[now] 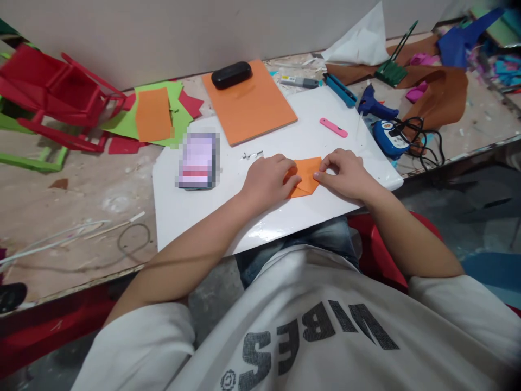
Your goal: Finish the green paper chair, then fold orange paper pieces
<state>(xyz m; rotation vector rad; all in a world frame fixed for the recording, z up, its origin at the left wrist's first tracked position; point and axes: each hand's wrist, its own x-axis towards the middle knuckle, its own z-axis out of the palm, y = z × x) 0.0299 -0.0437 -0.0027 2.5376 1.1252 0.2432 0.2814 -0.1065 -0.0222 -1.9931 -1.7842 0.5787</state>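
A small folded piece of orange paper (306, 172) lies on the white board (195, 217) in front of me, with creases and one slanted corner. My left hand (271, 179) is curled over its left end, thumb and fingers pressed on the paper. At the right edge, my right hand (342, 172) pinches the paper between thumb and forefinger. Part of the paper's left side is hidden under my left fingers. Beyond my right hand lies a pink cutter (334, 127). To the left of my hands is a phone (198, 160), its screen blurred.
An orange sheet stack (260, 103) bears a black case (232, 75). Further right are a blue stapler-like tool (341, 90), a blue glue gun (376, 103) and a blue corded device (389, 138). Red and green paper chairs (52, 87) stand at left.
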